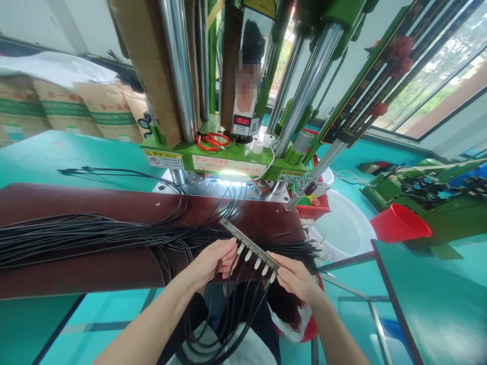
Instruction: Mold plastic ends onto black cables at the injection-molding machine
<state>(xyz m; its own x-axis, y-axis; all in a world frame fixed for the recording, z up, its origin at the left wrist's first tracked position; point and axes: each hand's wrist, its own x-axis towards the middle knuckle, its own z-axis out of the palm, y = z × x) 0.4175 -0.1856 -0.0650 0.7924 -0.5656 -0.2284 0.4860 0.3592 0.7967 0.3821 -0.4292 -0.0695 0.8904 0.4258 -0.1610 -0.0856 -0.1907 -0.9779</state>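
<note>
Metal bar [253, 248], both hands' grip [218, 261] [294, 276] clamped on it; black cables [95, 234] across table [125, 268]; red scissors [213, 141] on green press [243, 158]; red bucket [401, 224], right.

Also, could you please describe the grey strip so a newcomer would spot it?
In front of the green machine lies a dark red worktop. Above its near side, the slim grey strip slants between the left hand and right hand. Unlike the black cables beyond it, it is straight and flat, with pale connectors along one edge.
</note>
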